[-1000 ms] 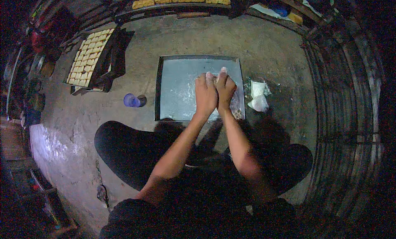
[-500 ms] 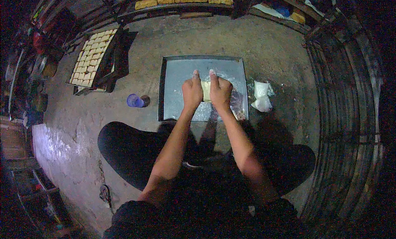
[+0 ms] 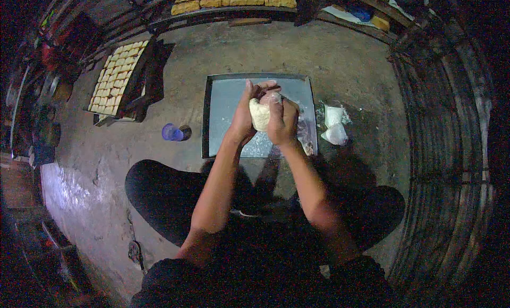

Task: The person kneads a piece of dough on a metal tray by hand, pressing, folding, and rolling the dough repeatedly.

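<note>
A lump of pale dough [image 3: 260, 117] is pressed between my two hands over a shallow metal tray [image 3: 220, 106]. My left hand [image 3: 245, 114] cups its left side, with the thumb up and the fingers curving round the far side. My right hand [image 3: 283, 117] closes on it from the right, its flour-dusted thumb pointing away from me. The hands hide part of the dough. White flour is smeared over the tray's floor beneath them.
Right of the tray, a plastic bag of white powder [image 3: 334, 125] lies on the concrete floor [image 3: 239, 48]. A purple cup [image 3: 171, 131] stands to the left. Farther left is a tray of pale dough pieces [image 3: 118, 79]; browned loaves [image 3: 234, 1] line the far shelf.
My hands have come closer together. The left one has turned from a closed grip to cupping the dough, which has gone from a flatter piece to a rounder, folded-looking lump.
</note>
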A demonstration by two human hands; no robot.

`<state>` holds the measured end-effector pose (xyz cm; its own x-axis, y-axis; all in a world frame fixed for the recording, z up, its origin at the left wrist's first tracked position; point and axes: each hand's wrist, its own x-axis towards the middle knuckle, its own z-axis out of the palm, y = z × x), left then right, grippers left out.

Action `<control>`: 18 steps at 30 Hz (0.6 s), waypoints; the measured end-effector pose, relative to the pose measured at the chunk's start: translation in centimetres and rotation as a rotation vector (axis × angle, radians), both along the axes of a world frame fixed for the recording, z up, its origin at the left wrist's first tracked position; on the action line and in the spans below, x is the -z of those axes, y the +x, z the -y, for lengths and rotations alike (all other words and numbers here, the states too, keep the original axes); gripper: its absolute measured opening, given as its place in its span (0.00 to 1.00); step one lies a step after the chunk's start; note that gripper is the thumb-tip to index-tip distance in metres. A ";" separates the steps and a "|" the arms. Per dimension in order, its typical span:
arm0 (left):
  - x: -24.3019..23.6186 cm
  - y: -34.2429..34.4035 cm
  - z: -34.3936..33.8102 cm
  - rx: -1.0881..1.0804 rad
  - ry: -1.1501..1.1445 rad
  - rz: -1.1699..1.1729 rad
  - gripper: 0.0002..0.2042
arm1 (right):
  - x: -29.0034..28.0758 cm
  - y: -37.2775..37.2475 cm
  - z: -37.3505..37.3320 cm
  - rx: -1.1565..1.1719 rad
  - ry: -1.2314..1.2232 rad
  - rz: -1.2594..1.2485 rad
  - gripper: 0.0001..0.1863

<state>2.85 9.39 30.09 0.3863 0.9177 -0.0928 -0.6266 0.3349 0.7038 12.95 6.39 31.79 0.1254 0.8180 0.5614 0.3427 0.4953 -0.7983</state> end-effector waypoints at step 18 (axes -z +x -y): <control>0.3 1.6 0.4 -0.283 -0.030 -0.591 0.34 | 2.3 2.0 -2.2 0.150 -0.054 0.339 0.41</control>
